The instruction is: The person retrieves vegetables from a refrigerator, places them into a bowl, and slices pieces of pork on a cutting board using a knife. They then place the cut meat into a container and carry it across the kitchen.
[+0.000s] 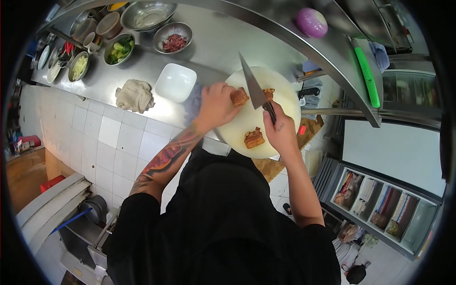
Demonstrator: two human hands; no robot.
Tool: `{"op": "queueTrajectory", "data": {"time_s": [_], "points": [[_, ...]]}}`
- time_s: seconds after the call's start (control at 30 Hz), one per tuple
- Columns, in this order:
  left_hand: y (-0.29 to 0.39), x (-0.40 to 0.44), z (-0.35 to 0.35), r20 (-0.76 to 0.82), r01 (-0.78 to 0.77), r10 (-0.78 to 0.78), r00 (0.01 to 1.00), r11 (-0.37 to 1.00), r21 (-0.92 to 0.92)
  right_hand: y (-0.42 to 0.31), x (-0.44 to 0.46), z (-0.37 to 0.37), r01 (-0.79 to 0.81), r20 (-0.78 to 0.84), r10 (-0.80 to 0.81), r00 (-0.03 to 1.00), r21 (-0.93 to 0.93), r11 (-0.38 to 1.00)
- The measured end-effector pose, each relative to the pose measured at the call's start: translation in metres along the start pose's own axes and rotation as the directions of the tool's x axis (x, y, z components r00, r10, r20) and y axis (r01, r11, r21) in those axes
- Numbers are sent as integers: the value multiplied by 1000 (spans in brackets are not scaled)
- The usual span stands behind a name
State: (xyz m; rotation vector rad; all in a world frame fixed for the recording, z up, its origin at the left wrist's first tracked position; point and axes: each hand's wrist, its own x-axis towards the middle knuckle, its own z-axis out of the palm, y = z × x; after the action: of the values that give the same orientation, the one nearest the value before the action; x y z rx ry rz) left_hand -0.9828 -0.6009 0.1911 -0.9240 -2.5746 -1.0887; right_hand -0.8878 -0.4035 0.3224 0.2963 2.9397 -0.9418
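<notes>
My right hand (280, 124) is closed around the dark handle of a kitchen knife (252, 84), whose blade points away from me over a round white cutting board (280, 142). On the board's left side, my left hand (219, 105) has its fingers on a browned piece of pork belly (240, 97). A second pork belly piece (254, 137) lies nearer to me. Partly hidden behind the blade is another piece (269, 93). A white square bowl (175, 82) stands left of my left hand.
A crumpled cloth (135, 96) lies on the steel counter. Behind it stand a bowl of raw meat (173, 38) and a bowl of green vegetables (119, 49). A raised steel shelf at right bears a purple onion (311, 23) and a green-cased knife (367, 76).
</notes>
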Motion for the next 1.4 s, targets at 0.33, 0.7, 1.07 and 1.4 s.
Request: {"op": "queueTrajectory", "data": {"time_s": [0.33,0.7,1.07,1.4], "points": [[-9,-2,-3,63,16,-16,998,1000,3,3,-63,-12,-18,121,40,992,-181,983],[-7,5,-1,121,45,-45,992,999,1,1,-65,-13,-17,154,58,986,-250,968],[-9,7,-2,143,54,-47,989,997,-48,-22,-19,-13,24,251,65,966,-333,943],[-9,-2,1,106,70,-63,992,996,-60,-1,3,25,-4,-61,5,998,12,1000]]}}
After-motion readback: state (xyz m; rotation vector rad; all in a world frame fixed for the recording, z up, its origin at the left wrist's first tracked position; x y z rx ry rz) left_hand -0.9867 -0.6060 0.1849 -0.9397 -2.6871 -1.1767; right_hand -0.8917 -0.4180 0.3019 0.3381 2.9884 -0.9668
